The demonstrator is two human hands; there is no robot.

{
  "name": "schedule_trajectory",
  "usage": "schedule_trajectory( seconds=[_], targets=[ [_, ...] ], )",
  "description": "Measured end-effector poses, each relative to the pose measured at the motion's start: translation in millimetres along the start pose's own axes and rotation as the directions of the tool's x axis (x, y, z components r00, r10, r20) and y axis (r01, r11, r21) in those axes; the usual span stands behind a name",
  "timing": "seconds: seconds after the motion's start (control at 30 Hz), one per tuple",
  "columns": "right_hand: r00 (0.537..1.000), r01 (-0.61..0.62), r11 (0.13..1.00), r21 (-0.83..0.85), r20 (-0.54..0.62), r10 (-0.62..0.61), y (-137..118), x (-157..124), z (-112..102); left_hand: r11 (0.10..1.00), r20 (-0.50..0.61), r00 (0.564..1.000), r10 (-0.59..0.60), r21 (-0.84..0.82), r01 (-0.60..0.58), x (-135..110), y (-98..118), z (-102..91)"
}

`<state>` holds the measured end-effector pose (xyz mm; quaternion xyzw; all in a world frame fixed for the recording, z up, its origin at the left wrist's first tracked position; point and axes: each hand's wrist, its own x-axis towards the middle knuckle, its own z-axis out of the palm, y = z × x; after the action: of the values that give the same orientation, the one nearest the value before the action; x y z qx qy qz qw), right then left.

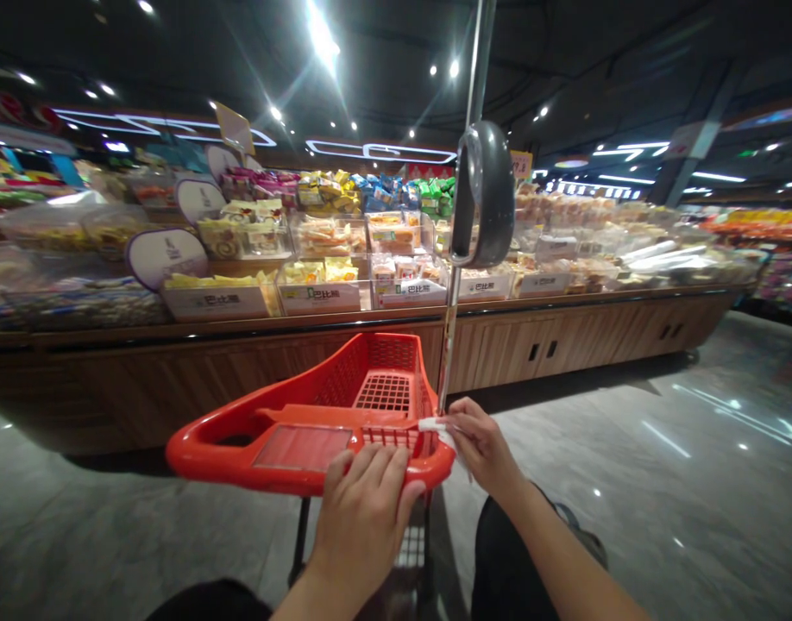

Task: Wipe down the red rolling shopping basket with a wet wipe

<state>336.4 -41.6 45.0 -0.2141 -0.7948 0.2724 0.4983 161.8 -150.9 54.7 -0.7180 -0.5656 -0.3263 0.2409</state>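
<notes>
An orange-red plastic shopping cart (383,349) stands before me, its basket pointing at the display counter. My left hand (367,500) rests palm down over the near handle bar, fingers curled over it and thumb along the right side. At the handle's right corner my right hand (480,444) pinches a thin white strip (431,424), whose material I cannot make out. Some white also hangs below those fingers. Just beyond that hand rises a metal pole (449,345), with a dark grey oval ring (490,194) fixed higher up.
A long wood-fronted counter (512,345) crosses in front, close to the cart. Clear bins of packaged snacks (331,233) fill it, with round white signs (166,257) at the left. Shiny grey floor (661,440) extends to the right. A dark bag (581,535) is beside my right leg.
</notes>
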Motion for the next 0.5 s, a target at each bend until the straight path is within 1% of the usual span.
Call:
schedule_trajectory(
  seconds=[0.07,0.13,0.2,0.27,0.4,0.5],
  targets=[
    [1.000,0.024,0.999,0.049,0.015,-0.025,-13,-10,1,1.000,0.002,1.000,0.000,-0.007,0.000,0,-1,-2.2],
    [0.996,0.045,0.996,0.081,0.074,-0.051,-28,-21,1,1.000,-0.004,1.000,0.010,-0.019,-0.010,-1,-3,-4.5],
    [0.990,0.063,0.995,0.078,0.122,-0.073,-37,-28,1,0.999,-0.015,1.000,0.028,-0.031,-0.028,-1,-4,-6.1],
    [0.992,0.070,0.996,0.061,0.103,-0.076,-35,-27,1,0.998,-0.026,0.999,0.045,-0.042,-0.046,-1,-6,-6.7],
    [1.000,0.008,0.999,0.046,0.006,-0.008,-16,-14,5,0.997,-0.050,0.997,0.052,-0.049,-0.054,-3,-10,-6.2],
    [1.000,-0.008,0.998,0.056,-0.025,0.009,-15,-15,10,0.997,-0.064,0.996,0.057,-0.048,-0.060,-7,-13,-7.2]
  ],
)
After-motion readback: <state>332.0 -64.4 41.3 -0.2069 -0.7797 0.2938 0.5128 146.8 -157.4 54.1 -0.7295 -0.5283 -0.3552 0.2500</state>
